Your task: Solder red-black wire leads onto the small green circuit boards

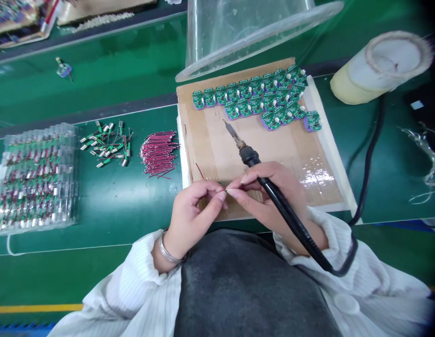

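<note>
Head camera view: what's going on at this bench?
A person's left hand and right hand meet at the fingertips over a green bench, pinching a thin red wire. The right hand also holds a soldering iron, its tip over a cardboard sheet that carries green circuit boards. To the left lie a bundle of red-and-black wires, small wired metal components and stacked clear trays.

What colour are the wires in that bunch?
Red and black. The bunch of wires shows best in the head view.
</note>
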`<action>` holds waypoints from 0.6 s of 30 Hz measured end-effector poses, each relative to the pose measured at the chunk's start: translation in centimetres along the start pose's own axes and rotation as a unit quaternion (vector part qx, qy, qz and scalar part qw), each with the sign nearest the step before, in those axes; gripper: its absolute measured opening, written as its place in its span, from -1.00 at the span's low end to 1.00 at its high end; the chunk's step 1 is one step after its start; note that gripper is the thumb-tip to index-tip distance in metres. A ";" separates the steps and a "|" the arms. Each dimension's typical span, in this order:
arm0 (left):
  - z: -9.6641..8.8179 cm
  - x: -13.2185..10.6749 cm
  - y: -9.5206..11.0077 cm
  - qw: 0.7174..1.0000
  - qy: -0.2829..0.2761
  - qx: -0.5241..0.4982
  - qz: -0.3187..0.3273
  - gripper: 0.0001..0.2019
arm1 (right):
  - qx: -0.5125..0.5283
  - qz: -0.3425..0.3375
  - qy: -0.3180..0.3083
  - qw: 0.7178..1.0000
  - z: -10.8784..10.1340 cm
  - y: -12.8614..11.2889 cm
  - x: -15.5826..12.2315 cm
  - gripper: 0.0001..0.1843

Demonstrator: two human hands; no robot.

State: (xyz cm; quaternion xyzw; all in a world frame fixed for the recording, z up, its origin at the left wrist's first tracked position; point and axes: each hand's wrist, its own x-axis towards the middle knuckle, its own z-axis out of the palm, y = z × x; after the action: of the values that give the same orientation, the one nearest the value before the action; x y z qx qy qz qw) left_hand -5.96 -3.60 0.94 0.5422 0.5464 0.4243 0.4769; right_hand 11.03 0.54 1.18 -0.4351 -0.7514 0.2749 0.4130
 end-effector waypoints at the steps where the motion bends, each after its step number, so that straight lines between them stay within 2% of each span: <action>1: 0.0 0.0 0.0 1.000 -0.002 0.011 0.004 -0.92 | -0.001 0.001 0.002 1.000 0.0 0.0 0.0 -0.82; 5: 0.0 0.0 0.0 0.999 0.005 0.035 0.015 -0.93 | 0.007 0.004 0.006 1.000 0.0 0.2 0.1 -0.79; 10: 0.2 -0.2 -0.3 0.999 0.032 -0.006 0.003 -0.94 | 0.023 0.012 -0.003 1.000 0.1 0.1 0.0 -0.81; 14: 0.2 -0.2 -0.2 1.000 0.022 0.009 0.004 -0.91 | 0.100 0.038 0.006 0.994 0.4 0.2 -0.3 -0.76; 18: -0.1 -0.1 -0.2 1.000 -0.003 0.028 0.009 -0.91 | 0.093 0.030 0.008 0.995 0.5 0.4 -0.5 -0.78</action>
State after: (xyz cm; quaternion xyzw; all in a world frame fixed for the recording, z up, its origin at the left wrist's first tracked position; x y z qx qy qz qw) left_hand -6.04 -3.67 0.81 0.5617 0.5513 0.4116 0.4596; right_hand 10.90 0.27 0.42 -0.4192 -0.7061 0.3519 0.4493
